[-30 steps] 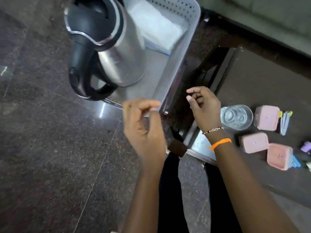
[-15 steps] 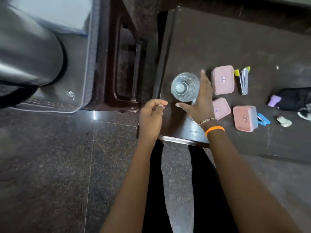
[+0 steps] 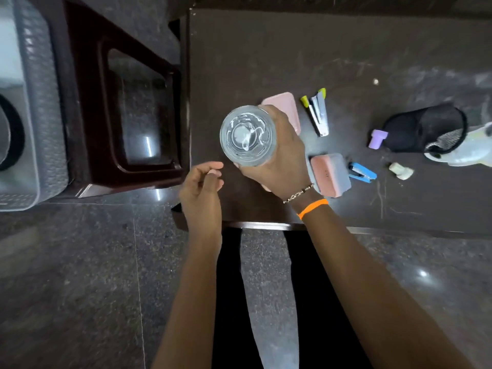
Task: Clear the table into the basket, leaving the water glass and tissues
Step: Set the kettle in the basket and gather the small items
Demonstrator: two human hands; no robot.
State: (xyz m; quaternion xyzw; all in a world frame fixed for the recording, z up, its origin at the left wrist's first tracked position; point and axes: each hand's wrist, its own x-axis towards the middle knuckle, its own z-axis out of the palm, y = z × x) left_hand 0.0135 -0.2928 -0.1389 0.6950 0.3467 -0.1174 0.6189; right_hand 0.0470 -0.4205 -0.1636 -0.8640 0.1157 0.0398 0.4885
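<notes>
Now right hand (image 3: 282, 155) fingers wrap water glass (image 3: 247, 135).

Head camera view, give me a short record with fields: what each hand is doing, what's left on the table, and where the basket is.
right hand: right hand grips the water glass
left hand: left hand holds nothing, fingers loosely curled
table: dark table
on table: two pink boxes in view, green stapler, blue stapler, purple cap, black mesh cup lying on its side
basket: grey basket, far left, on a dark stool
</notes>
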